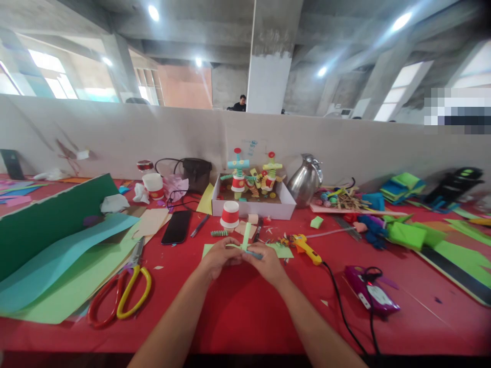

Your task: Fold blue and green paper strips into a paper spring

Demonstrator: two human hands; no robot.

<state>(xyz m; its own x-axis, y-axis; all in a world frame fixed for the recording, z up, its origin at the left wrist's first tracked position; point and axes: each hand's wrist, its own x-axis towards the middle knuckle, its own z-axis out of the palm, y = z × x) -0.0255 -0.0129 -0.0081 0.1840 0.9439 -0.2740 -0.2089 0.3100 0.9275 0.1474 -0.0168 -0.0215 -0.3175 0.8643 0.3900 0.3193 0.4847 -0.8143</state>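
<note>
Close together over the red tabletop, my two hands pinch crossed paper strips. A pale green paper strip stands up between them, and a blue paper strip points towards my right hand. My left hand has its fingers closed at the strips' left side; a green strip end shows by its fingertips. Beneath and behind lies a flat light green paper. Just beyond are a folded green paper spring and a red and white paper cup. The exact grip of the fingertips is partly hidden.
A white box holds paper-cup figures. On the right lie a yellow glue gun, its black cord and a purple power box. Scissors, a phone and coloured sheets lie left. A steel jug stands behind.
</note>
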